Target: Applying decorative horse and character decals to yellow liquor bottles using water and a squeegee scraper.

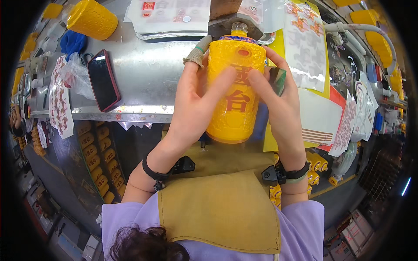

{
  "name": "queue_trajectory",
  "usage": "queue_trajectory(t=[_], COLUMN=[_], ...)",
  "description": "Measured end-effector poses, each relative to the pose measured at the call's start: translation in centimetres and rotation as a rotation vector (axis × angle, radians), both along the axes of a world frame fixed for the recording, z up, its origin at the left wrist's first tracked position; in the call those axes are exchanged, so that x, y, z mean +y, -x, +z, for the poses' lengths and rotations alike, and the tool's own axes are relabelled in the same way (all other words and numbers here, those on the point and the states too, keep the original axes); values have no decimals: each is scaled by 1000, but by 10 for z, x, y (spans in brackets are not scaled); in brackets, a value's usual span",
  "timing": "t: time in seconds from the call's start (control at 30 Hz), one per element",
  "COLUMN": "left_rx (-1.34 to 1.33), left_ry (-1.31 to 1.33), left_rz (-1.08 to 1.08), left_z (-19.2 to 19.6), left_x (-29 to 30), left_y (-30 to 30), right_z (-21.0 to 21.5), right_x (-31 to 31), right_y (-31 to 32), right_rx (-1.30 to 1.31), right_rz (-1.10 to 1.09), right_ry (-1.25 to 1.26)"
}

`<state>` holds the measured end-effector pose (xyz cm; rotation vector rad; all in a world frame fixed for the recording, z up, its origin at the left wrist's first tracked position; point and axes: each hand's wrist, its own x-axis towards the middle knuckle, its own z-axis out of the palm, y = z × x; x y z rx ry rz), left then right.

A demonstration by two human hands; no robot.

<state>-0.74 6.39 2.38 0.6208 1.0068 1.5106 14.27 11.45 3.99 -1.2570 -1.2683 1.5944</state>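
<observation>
Between my two hands I hold a yellow bottle [233,117] with red characters on its front, a blue patterned shoulder and a clear glass neck at the top. It stands nearly upright at the bench's front edge, its base toward me. My left hand [198,93] grips its left side, thumb on the front and a fabric cot on one finger. Wrapped round the right side is my right hand [276,89], its thumb also pressed on the front. A small dark green piece [277,80] shows by the right hand's fingers; whether they hold it I cannot tell.
On the metal bench [143,65] lie a red-edged phone [103,80], a blue cloth [72,42] and a yellow container [92,19]. Sticker sheets [305,48] lie at the right, others [170,17] at the back. Rows of yellow bottles [102,156] stand below at left.
</observation>
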Motion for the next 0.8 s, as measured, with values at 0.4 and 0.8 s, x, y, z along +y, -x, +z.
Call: queue_trajectory(t=[0.4, 0.8], left_rx=[-24, -49], left_ry=[39, 24], left_rz=[32, 30], left_z=[-1, -1], left_x=[4, 4], left_y=[-1, -2], right_z=[0, 2], right_x=[0, 0], right_y=[2, 2], right_rx=[-1, -26], right_rz=[-13, -16], right_ry=[9, -1])
